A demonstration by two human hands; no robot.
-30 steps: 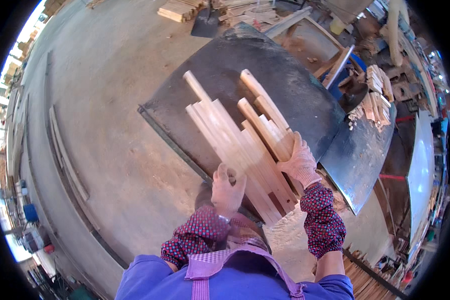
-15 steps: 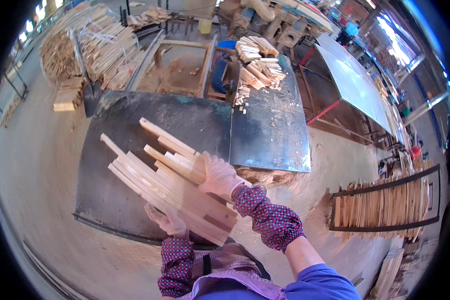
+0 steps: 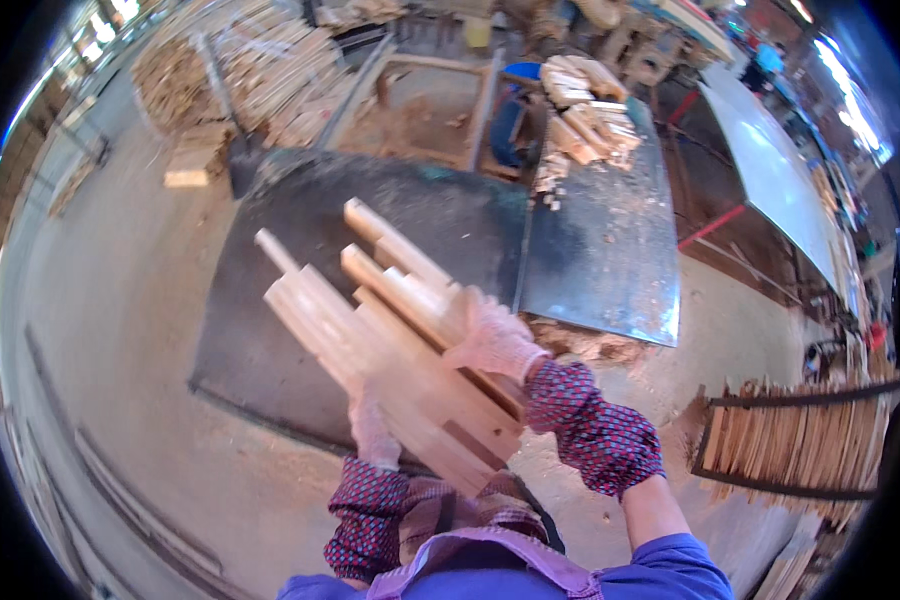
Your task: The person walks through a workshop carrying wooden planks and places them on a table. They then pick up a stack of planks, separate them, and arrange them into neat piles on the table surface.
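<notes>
A bundle of pale wooden strips (image 3: 390,350) of uneven lengths lies slantwise over the black tabletop (image 3: 260,340), its near end reaching past the table edge toward my body. My right hand (image 3: 495,338), in a light glove, is closed over the strips on the bundle's right side. A dark gap runs between those strips and the wider group on the left. My left hand (image 3: 373,430), also gloved, grips the left edge of the bundle near its lower end. Its fingers are partly hidden beneath the wood.
A second metal-topped surface (image 3: 600,260) joins on the right, bearing a pile of short wood pieces (image 3: 590,130). Stacked strips (image 3: 270,75) stand at the far left beside a shovel (image 3: 218,85). A rack of wood (image 3: 800,440) is at right. A person (image 3: 767,60) is far back.
The view has swung left, so everything sits further right. My left hand has closed in against the bundle's edge. A gap has widened between the right-hand strips and the rest.
</notes>
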